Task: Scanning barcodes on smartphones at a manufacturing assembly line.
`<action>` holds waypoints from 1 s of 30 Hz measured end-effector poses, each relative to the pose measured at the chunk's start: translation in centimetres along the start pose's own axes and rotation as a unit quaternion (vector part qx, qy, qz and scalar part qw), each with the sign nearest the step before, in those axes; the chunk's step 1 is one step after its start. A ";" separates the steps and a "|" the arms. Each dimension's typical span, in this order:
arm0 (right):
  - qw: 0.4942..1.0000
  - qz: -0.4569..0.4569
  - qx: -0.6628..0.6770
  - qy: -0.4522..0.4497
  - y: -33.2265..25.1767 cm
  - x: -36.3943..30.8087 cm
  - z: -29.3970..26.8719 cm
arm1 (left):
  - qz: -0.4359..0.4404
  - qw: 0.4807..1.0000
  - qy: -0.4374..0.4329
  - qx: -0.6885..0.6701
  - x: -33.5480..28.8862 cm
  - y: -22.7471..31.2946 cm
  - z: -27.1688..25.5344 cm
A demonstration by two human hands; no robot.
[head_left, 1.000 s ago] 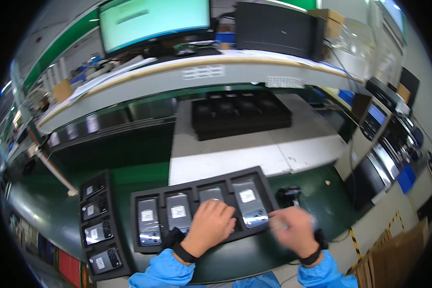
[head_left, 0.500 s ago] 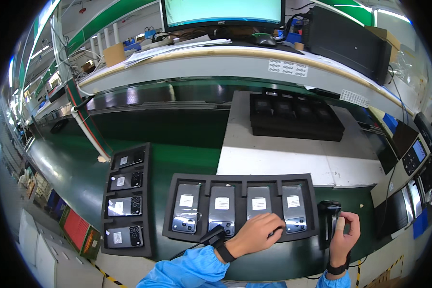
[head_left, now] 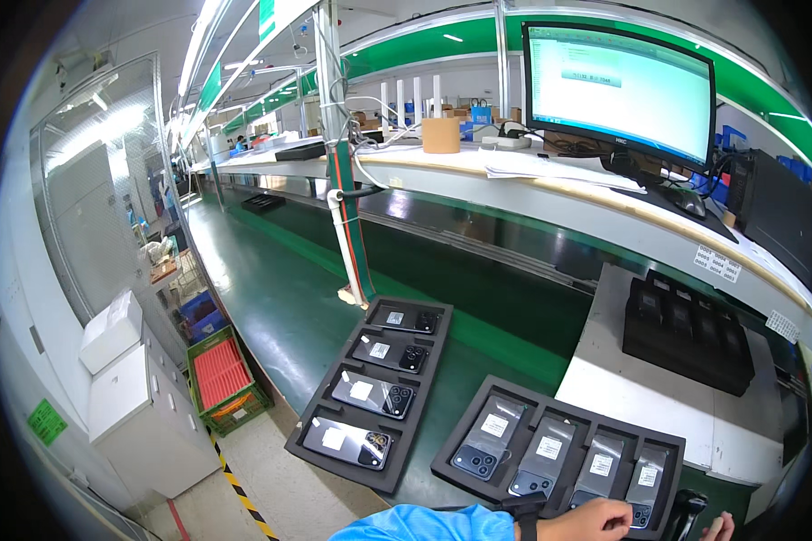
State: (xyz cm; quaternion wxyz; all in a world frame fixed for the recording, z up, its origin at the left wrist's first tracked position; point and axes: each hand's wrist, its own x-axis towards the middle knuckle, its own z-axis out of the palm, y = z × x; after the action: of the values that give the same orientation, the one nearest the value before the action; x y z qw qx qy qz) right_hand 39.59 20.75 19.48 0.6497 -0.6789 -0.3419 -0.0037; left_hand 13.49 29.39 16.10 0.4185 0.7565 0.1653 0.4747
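My left hand reaches from the lower edge over the near side of a black foam tray. Its fingers are curled by the lower ends of the two right-hand phones; whatever they hold, if anything, is hidden. Each dark phone in this tray lies camera end toward me, with a white label on its back. Only fingers of my right hand show at the lower edge, stretched out and apart. Beside them stands a black handheld device, partly cut off, perhaps a scanner.
A second foam tray of labelled phones lies left on the green bench. Further right, a stacked black tray sits on a white board. A post rises behind; a monitor stands on the shelf.
My view has swung left, so trays and hands appear lower and further right. A small box now shows on the monitor. My left hand stays over the tray; the right stays beside the black device.
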 end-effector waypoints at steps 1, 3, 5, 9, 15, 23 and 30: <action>1.000 0.000 0.006 0.003 -2.3 -0.5 0.7 | -0.043 0.998 -0.021 -0.035 -0.1 1.2 0.4; 0.985 0.035 0.160 -0.057 -6.5 -1.7 3.1 | -0.115 0.987 -0.039 -0.106 -0.4 2.5 1.2; 0.914 0.015 0.352 -0.201 -11.0 -4.8 4.8 | -0.341 0.854 -0.091 -0.382 -0.4 3.7 2.3; 0.681 -0.147 0.382 -0.606 -14.7 -10.7 5.6 | -0.415 0.800 -0.250 -0.353 0.6 5.3 0.3; 0.375 0.158 0.219 -0.887 -14.1 -18.9 4.8 | -0.346 0.805 -0.418 -0.241 -3.1 4.0 1.5; 0.447 0.260 0.057 -0.854 -8.9 -20.6 4.9 | -0.115 0.939 -0.323 -0.033 -3.6 8.8 1.5; 0.516 -0.054 0.122 -0.846 -7.0 -19.8 7.3 | -0.187 0.933 -0.303 -0.054 -1.9 7.2 -2.3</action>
State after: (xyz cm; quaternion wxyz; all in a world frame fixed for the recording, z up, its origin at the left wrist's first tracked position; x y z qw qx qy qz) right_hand 17.96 17.58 15.58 0.1284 -0.2554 -0.7634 0.5792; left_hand 9.55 24.95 21.12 0.5697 0.7962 0.1435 0.1447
